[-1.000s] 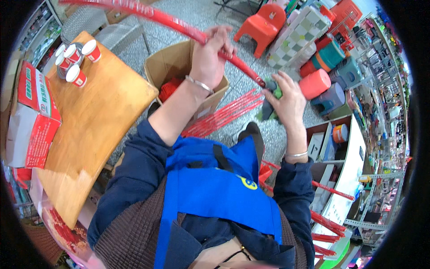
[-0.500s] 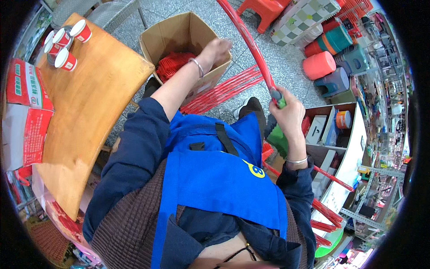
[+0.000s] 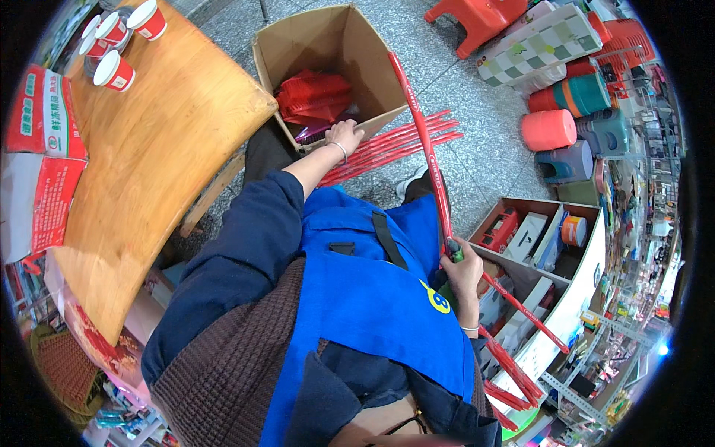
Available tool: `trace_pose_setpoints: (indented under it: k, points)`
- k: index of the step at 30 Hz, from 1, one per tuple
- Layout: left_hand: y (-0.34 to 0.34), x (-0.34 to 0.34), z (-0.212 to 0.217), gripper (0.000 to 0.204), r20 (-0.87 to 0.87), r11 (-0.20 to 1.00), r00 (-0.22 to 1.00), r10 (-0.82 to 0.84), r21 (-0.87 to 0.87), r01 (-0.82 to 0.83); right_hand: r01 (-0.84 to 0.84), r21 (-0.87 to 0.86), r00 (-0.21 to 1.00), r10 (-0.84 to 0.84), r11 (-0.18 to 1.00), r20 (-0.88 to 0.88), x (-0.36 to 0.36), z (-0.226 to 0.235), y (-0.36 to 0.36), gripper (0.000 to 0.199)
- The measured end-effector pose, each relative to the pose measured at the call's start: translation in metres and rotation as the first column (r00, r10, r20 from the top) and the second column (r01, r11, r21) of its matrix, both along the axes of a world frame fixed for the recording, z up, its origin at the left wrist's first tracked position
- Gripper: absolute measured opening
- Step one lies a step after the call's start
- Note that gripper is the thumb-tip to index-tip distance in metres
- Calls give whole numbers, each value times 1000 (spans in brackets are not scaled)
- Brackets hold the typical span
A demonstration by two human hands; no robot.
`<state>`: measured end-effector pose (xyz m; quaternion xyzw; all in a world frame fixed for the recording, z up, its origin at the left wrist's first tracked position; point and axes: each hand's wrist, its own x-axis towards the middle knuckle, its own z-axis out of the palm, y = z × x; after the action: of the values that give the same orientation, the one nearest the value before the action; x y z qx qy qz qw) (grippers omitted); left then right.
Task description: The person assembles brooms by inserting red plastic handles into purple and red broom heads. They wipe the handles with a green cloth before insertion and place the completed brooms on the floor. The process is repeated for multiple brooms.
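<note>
Head view: the right hand (image 3: 465,268) closes around a red pole (image 3: 439,182). The left hand (image 3: 345,137) is at the cardboard box (image 3: 376,78)'s near rim; whether it grips, I cannot tell.

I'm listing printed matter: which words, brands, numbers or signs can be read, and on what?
Wording isn't copied here, only located.
Red and white carton: large characters, legible.
Red pole in right hand: white lettering, too small.
Blue apron: mark on yellow badge.
Paper cups: marks too small.
</note>
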<state>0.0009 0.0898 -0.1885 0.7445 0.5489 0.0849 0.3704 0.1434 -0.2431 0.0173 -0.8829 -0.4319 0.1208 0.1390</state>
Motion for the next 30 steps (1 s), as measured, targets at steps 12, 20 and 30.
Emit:
trace_pose_setpoints:
  k: [12, 20, 30]
  points:
    - [92, -5, -99, 17, 146, 492, 601, 786, -736, -464, 23, 35, 987, -17, 999, -162, 0, -19, 26, 33]
    - [154, -37, -153, 26, -152, 377, 435, 887, -305, -874, 30, -79, 961, -51, 996, -272, 14, -29, 51, 36]
    - [198, -70, -204, 52, -181, 424, 449, 875, -161, -891, 20, -230, 894, -120, 973, -431, 49, -45, 86, 37]
